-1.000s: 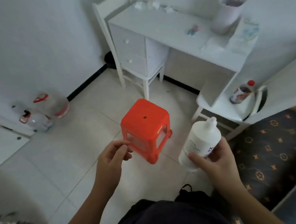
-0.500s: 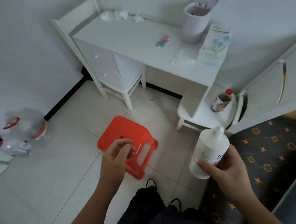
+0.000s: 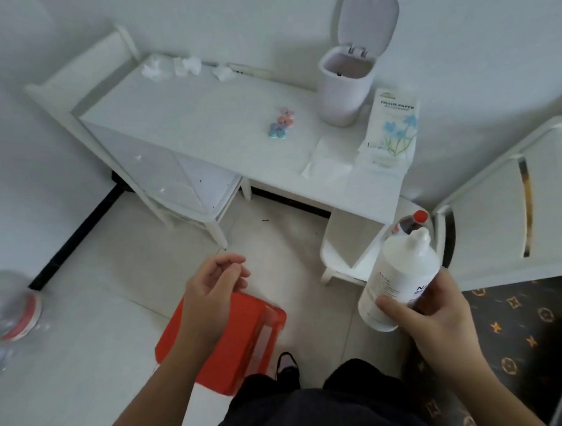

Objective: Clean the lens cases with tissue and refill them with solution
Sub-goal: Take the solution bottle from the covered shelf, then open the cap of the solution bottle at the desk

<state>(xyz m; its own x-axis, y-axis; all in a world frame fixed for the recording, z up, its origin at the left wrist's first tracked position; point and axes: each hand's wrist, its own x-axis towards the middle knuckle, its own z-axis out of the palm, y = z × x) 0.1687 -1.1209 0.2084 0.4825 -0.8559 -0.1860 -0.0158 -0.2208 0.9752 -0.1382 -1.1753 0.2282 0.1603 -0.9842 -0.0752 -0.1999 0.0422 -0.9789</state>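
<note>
Right hand low on the right, thumb and fingers curled round the big white plastic solution bottle. Bottle tilted a little, white pointed cap up, label with blue letters facing out. Left hand out in front, over the floor, holding nothing, fingers loosely bent, thumb near the fingertips. Under that hand, a red plastic stool on the pale tiled floor.

Farther away, a long white desk against the white wall. In the middle of the desk top, the small pastel lens cases, pink and blue and purple, bunched together, well apart from both hands. Too small to tell lids on or off. To the right of the cases, a pale round bin with its flip lid up. Just beside the bin, a white tissue paper pack with blue flowers, and a flat white tissue sheet lying in front of it. At the back left of the desk, a few crumpled white tissue balls.

Behind the solution bottle, a dark drink bottle with a red cap on a low white shelf. At the far left, blurry clear plastic jugs with red trim on the floor. Dark patterned rug at the right. Dark trousers and one black shoe at the bottom.
</note>
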